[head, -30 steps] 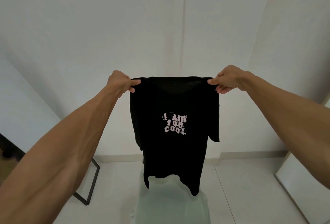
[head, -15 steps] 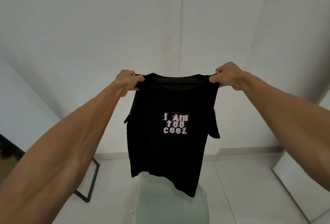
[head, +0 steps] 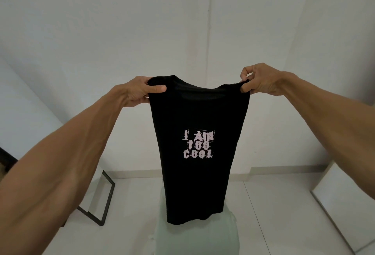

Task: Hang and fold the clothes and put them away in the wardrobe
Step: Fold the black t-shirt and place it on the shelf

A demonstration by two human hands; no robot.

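A black T-shirt point(head: 199, 183) with pale pink lettering "I AM TOO COOL" hangs in the air in front of me, its front facing me. My left hand point(head: 138, 91) pinches its left shoulder between thumb and fingers. My right hand point(head: 258, 81) pinches the right shoulder. The neckline sags between the two hands. Both sleeves are folded back out of sight, so the shirt hangs as a narrow panel. No wardrobe or hanger is in view.
A pale green cloth point(head: 194, 238) lies below the shirt on the white floor. A black metal frame point(head: 101, 206) leans at the lower left. White walls stand ahead, and a white panel point(head: 349, 204) stands at the right.
Both hands have risen a little and the shirt has come closer. The sleeves that stuck out at the sides are now tucked behind, and the hem hangs straighter.
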